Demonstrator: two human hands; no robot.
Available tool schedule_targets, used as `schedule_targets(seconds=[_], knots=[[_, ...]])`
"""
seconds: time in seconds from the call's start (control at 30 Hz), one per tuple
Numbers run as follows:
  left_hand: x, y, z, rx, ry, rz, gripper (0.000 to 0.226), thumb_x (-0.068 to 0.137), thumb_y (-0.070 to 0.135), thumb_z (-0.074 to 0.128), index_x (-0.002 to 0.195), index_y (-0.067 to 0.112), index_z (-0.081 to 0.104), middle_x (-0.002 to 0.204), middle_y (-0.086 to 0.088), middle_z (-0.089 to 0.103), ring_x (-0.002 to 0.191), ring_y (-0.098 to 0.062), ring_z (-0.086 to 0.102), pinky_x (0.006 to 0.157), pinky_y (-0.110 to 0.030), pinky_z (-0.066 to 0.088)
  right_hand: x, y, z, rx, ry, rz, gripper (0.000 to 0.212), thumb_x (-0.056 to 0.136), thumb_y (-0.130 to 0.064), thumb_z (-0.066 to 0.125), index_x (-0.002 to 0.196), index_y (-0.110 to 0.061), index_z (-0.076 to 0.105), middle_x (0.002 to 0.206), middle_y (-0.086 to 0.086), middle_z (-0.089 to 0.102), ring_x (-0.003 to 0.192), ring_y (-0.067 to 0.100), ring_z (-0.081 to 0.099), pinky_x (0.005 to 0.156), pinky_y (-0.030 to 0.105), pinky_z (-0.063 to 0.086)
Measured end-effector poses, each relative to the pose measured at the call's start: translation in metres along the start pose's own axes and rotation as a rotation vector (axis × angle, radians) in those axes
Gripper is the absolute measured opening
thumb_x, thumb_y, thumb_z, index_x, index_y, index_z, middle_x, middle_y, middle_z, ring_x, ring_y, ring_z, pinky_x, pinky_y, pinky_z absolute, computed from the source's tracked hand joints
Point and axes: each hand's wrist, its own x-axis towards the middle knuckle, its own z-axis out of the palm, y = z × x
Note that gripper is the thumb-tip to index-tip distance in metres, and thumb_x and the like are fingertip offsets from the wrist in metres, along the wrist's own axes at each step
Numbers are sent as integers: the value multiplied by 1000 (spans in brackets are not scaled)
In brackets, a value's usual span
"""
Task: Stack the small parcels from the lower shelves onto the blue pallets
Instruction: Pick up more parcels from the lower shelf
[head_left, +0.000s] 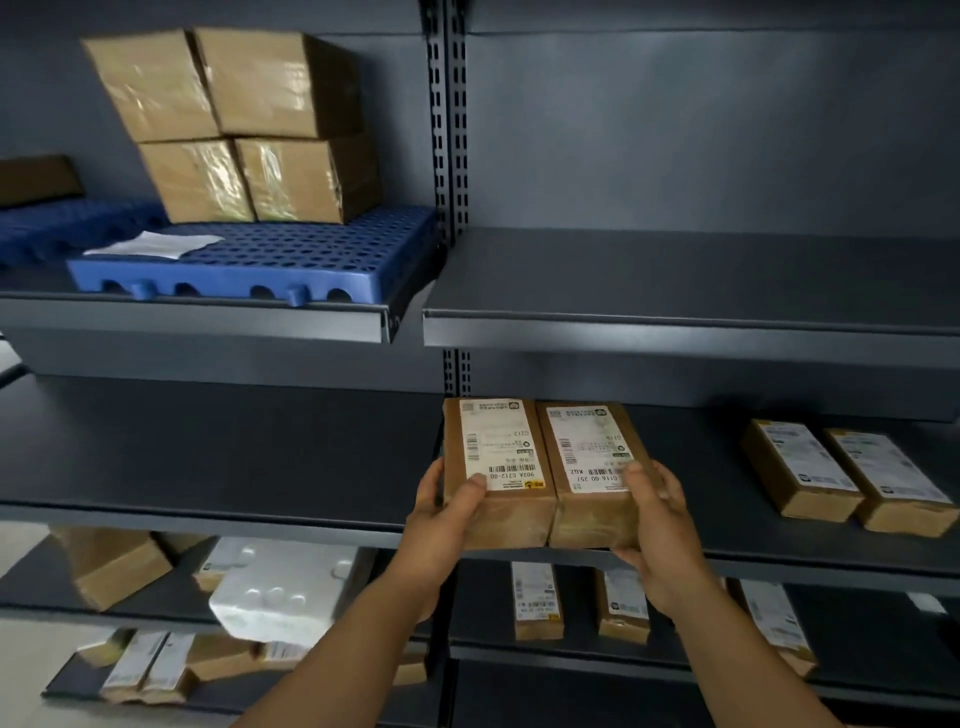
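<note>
Two parcels sit side by side, pressed together between the left hand and right hand, each grip closed on an outer side, thumbs on top. They hang just above the middle shelf. Only side pressure joins them, so one could slip and drop on the lift toward the pallet. Both are brown, flat, taped, with white labels.
</note>
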Motion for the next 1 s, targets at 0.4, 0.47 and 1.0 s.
schedule_targets(seconds=[0.4,0.47,1.0], knots=[[-114,14,-75,100,-44,94,70,82,65,51,143,47,24,130,7,56,116,-19,56,105,-47,42,-149,-11,35,-29,130,-113,21,96,-44,45,116,-42,44,97,-5,61,90,15,60,85,42,52],[-133,20,-88,113,-44,133,65,86,62,48,144,44,24,131,6,55,116,-19,55,104,-47,42,-171,-17,42,-39,120,-135,23,95,-44,45,118,-41,44,98,-4,61,92,17,60,87,42,53],[-198,131,-152,137,4,447,56,88,63,41,139,44,32,122,10,59,109,-13,57,93,-37,46,-240,-115,93,-106,-33,-412,18,98,-44,39,115,-40,41,103,-10,57,100,14,55,87,41,49]])
